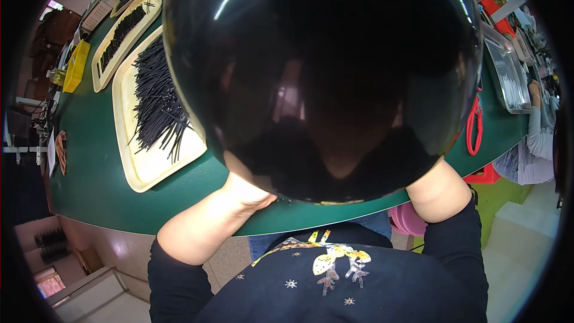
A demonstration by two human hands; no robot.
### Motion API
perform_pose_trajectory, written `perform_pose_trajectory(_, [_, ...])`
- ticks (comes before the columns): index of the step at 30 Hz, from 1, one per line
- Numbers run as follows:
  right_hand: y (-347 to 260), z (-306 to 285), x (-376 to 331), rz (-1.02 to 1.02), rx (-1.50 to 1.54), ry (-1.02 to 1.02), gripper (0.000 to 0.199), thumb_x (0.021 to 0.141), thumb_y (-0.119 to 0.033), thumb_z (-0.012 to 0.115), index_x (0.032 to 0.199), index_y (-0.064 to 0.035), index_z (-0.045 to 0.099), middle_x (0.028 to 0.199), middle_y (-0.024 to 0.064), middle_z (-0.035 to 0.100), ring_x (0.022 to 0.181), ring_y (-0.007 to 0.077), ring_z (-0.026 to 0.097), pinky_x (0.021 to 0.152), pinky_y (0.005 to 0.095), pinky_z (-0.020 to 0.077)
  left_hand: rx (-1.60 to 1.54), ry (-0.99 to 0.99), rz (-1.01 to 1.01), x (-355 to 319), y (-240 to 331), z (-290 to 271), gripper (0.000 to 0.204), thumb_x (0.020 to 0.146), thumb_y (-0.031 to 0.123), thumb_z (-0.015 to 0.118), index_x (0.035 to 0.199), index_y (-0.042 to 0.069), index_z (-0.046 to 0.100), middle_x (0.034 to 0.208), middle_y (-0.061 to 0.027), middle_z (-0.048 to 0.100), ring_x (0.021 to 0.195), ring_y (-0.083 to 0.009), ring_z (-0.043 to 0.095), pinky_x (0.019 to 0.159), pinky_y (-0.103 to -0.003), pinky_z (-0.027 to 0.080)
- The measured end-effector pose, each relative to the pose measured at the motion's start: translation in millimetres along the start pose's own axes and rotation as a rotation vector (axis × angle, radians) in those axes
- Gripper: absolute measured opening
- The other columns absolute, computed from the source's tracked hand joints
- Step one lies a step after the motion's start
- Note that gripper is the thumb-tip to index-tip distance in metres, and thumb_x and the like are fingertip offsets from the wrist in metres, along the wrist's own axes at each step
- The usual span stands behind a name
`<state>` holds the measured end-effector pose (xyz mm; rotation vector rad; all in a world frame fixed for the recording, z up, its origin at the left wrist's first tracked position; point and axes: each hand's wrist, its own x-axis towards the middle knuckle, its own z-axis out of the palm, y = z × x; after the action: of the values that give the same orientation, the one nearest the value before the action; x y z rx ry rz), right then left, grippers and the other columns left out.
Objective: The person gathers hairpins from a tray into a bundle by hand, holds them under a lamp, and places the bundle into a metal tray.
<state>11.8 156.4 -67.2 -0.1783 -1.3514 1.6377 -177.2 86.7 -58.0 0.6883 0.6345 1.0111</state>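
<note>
A large, glossy black rounded thing [323, 84] fills the middle of the view and hides most of the work area. Below its lower left edge, a part of my left hand [263, 200] shows near the table's front edge; its fingers are hidden. My right forearm [439, 188] reaches in from the right, and that hand is entirely covered by the black thing. Whatever either hand holds cannot be made out. Just left of my left wrist lies a cream tray [122, 137] heaped with thin black tube-like sticks [158, 104].
Two more cream trays [103, 82] of black pieces stand farther left on the green table [86, 161], near a yellow bin [76, 67]. At right are a red-handled tool [473, 125], a clear tray [515, 104] and another person's sleeve [540, 140]. A pink stool-like thing [408, 220] sits below.
</note>
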Motion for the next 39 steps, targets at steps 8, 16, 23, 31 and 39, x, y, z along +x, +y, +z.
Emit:
perform_pose_trajectory(8, [-8,-17,2,0.070,0.163,-0.099,0.009,0.086,-0.005,0.052,0.082,0.0031,0.055,0.074,0.0128,0.059,0.062,0.0150,0.054,0.057,0.0283,0.0441,0.028,-0.089,-0.061,0,-5,-8,0.019,0.097,0.018,0.054,0.098,0.001,0.061,0.074,-0.0045,0.060,0.066,-0.0111,0.058,0.064,-0.025,0.050])
perform_pose_trajectory(16, [-9,-6,-5,0.123,-0.043,0.072,0.014,0.086,-0.007,0.053,0.073,-0.0004,0.052,0.060,0.0069,0.050,0.053,0.0131,0.045,0.050,0.0255,0.0363,-0.017,-0.102,-0.112,-1,-3,-12,0.019,0.096,0.018,0.055,0.099,0.000,0.061,0.078,-0.0058,0.062,0.066,-0.0128,0.060,0.063,-0.026,0.051])
perform_pose_trajectory(23, [-9,-6,0,0.213,0.371,-0.020,0.020,0.088,-0.005,0.053,0.108,0.0004,0.052,0.073,0.0057,0.051,0.060,0.0114,0.045,0.053,0.0245,0.0354,-0.067,-0.047,-0.095,-6,-3,-10,0.017,0.093,0.013,0.058,0.100,-0.002,0.059,0.079,-0.0096,0.064,0.064,-0.0160,0.061,0.060,-0.028,0.052])
perform_pose_trajectory(31, [-1,-2,4,0.201,0.047,-0.078,0.028,0.082,-0.005,0.066,0.108,0.0006,0.057,0.085,0.0068,0.064,0.070,0.0093,0.058,0.059,0.0230,0.0444,0.015,-0.056,-0.041,-1,7,3,0.020,0.094,0.017,0.058,0.104,0.000,0.056,0.080,-0.0086,0.063,0.064,-0.0157,0.060,0.063,-0.028,0.051])
perform_pose_trajectory(39, [-25,-4,8,0.003,-0.623,-0.114,0.007,0.083,-0.003,0.060,0.088,0.0002,0.064,0.073,0.0015,0.064,0.063,0.0074,0.057,0.055,0.0223,0.0444,0.286,-0.017,-0.030,0,0,-6,0.018,0.093,0.017,0.058,0.103,0.002,0.056,0.083,-0.0071,0.064,0.072,-0.0140,0.063,0.067,-0.026,0.051])
